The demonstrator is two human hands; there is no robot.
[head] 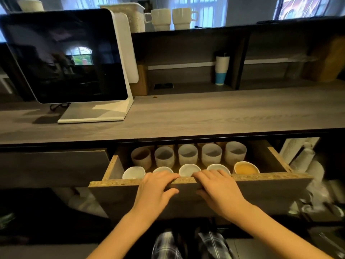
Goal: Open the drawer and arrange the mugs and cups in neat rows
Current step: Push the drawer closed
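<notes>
Fingers (169,177) of both hands grip the drawer (115,191) beneath the wooden counter (205,113).

Single head-worn wide-angle cam, looking fwd and down, close above open drawer (261,179) and counter (205,116).

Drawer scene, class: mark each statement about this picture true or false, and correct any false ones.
1. The drawer is open. True.
2. Both hands rest on the drawer's front edge. True: left hand, right hand.
3. The cups in the drawer lie in one row. False: two rows show, back and front.
4. The front-right cup looks orange inside. True.
5. The screen sits inside the drawer. False: it stands on the counter.
</notes>
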